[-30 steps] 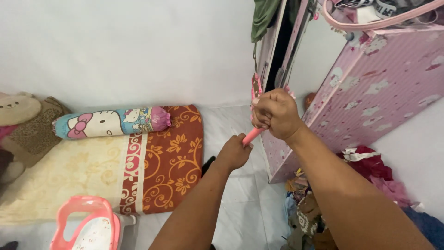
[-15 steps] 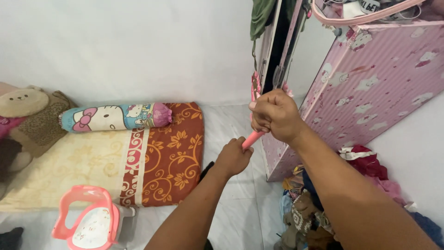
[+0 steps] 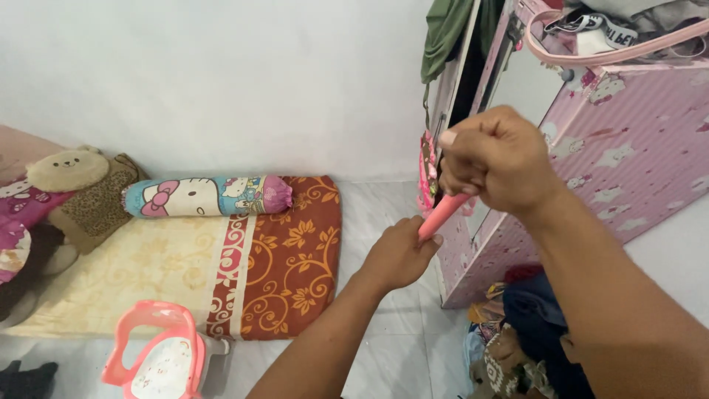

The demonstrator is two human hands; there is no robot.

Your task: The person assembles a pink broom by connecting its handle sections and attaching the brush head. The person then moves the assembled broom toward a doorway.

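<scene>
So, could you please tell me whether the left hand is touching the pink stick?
Touching. The head view shows the left hand with its fingers closed around the lower end of the pink stick, while the right hand grips its upper end.

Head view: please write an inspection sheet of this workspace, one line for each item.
Surface: pale tiled floor, partly covered by a patterned mattress.
Job's things: pink rod, tilted, gripped at both ends.
Clutter: bolster pillow, plush bear, pink plastic seat, clothes heap.
Hands: left hand shut on the lower end; right hand shut on the upper end.
Cables: nothing seen.
Surroundings: white wall, pink wardrobe.
</scene>
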